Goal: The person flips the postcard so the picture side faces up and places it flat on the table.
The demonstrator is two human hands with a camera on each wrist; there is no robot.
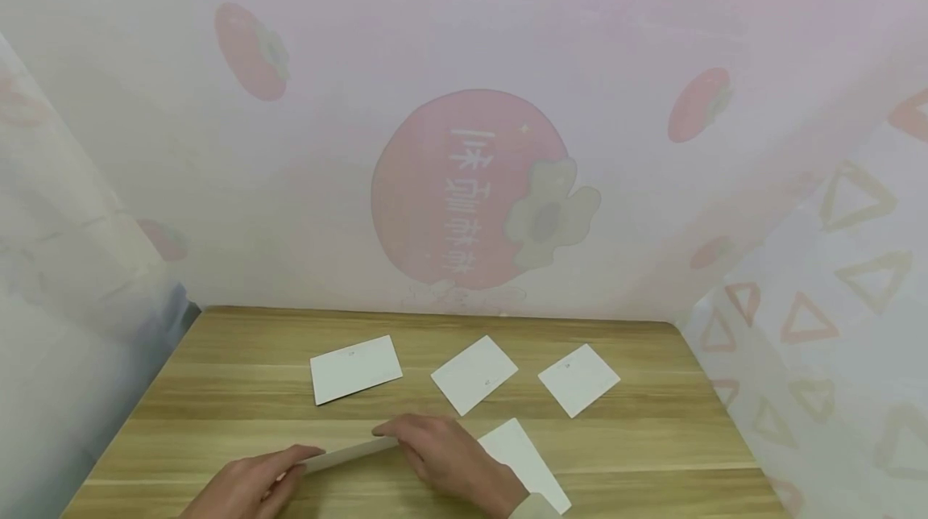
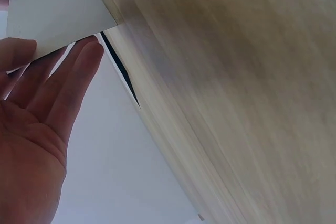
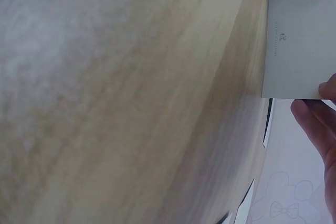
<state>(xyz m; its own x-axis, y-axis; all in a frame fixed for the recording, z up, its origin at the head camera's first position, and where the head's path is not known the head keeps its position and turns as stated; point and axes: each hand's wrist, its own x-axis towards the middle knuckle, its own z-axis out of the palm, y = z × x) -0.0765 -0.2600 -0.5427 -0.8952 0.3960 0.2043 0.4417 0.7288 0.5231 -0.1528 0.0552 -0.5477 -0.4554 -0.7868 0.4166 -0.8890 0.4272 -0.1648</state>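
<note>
A white card [image 1: 350, 454] stands upright on edge between my two hands, seen almost edge-on in the head view. My left hand [image 1: 250, 483] pinches its left end between thumb and fingers. At the other end, my right hand [image 1: 445, 454] pinches it the same way. Both wrist views show the pale card face [image 2: 52, 17] with a small printed mark near its lower edge, which meets or nearly meets the table. The right forearm partly covers another white card [image 1: 532, 471] lying flat.
Farther back on the wood-grain table [image 1: 239, 430] lie a left card [image 1: 355, 374], a middle card [image 1: 474, 374] and a right card [image 1: 578, 379], each with a tiny mark. Behind the table hangs a pale curtain [image 1: 326, 261] printed with red fruit; more sheeting closes both sides.
</note>
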